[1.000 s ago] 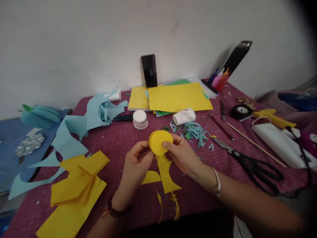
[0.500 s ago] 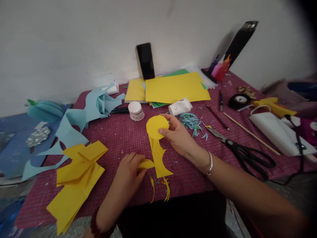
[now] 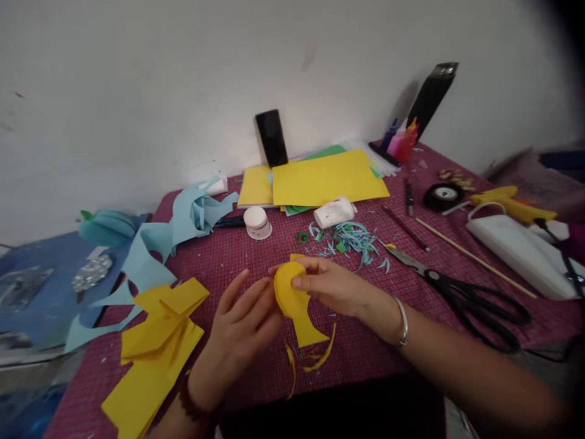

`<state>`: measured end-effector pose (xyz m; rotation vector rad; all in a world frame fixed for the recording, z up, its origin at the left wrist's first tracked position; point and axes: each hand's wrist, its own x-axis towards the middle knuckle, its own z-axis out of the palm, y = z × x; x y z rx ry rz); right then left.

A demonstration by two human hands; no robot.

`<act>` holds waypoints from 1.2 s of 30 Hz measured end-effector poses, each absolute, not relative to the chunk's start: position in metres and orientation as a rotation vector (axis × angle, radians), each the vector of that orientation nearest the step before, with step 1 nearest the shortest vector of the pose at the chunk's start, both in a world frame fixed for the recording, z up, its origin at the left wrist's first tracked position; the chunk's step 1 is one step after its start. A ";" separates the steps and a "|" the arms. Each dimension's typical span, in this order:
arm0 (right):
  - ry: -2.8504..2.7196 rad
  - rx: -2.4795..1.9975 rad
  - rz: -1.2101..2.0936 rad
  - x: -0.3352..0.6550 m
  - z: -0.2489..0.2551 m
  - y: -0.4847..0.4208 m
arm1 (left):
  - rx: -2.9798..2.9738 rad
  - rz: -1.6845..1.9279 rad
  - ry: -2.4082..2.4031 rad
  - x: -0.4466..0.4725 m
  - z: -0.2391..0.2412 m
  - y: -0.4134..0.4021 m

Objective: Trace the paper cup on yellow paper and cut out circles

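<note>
My right hand (image 3: 331,286) pinches a yellow paper circle (image 3: 284,292) between thumb and fingers, tilted above the tablecloth. It looks like a stack of more than one layer at the edge. My left hand (image 3: 249,320) has its fingers stretched out, their tips close to the circle's left edge; whether they touch it I cannot tell. Beneath the hands lies a yellow paper offcut (image 3: 305,326) with curved cut edges, partly covered by the circle. Thin yellow paper strips (image 3: 323,358) lie near the table's front edge.
Yellow paper scraps (image 3: 158,347) and blue scraps (image 3: 150,262) lie left. Black-handled scissors (image 3: 450,289), a wooden stick (image 3: 475,257) and a glue gun (image 3: 512,204) are at right. Behind are paper cups (image 3: 256,222), blue shreds (image 3: 354,238), yellow sheets (image 3: 329,178) and a phone (image 3: 272,139).
My left hand has let go of a yellow paper scrap and moved up to the circle with its fingers extended. The circle has come lower and tilted. The head view has shifted slightly.
</note>
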<state>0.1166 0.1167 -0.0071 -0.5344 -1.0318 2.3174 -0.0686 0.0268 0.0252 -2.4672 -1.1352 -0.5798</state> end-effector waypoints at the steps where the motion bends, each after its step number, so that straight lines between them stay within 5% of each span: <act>1: -1.055 -0.551 2.310 0.116 -0.007 0.116 | -2.463 -0.601 -1.118 -0.067 0.025 0.030; 15: -1.030 -0.815 2.100 0.109 -0.004 0.115 | -2.364 -0.950 -1.104 -0.067 -0.006 0.040; 22: -1.398 -1.035 1.586 0.110 -0.007 0.117 | -2.072 -2.301 -2.036 -0.050 -0.005 0.056; 25: -1.447 -1.009 1.489 0.110 -0.005 0.116 | -2.097 -2.389 -2.460 -0.039 -0.001 0.068; 28: -1.267 -0.895 1.638 0.111 -0.004 0.116 | -2.029 -2.587 -2.711 -0.035 -0.001 0.074; 33: -0.919 -0.611 2.148 0.112 -0.010 0.121 | -1.654 -3.447 -2.574 -0.041 -0.008 0.075; 36: -0.895 -0.568 2.252 0.111 -0.017 0.121 | -1.670 -3.536 -2.563 -0.041 -0.012 0.074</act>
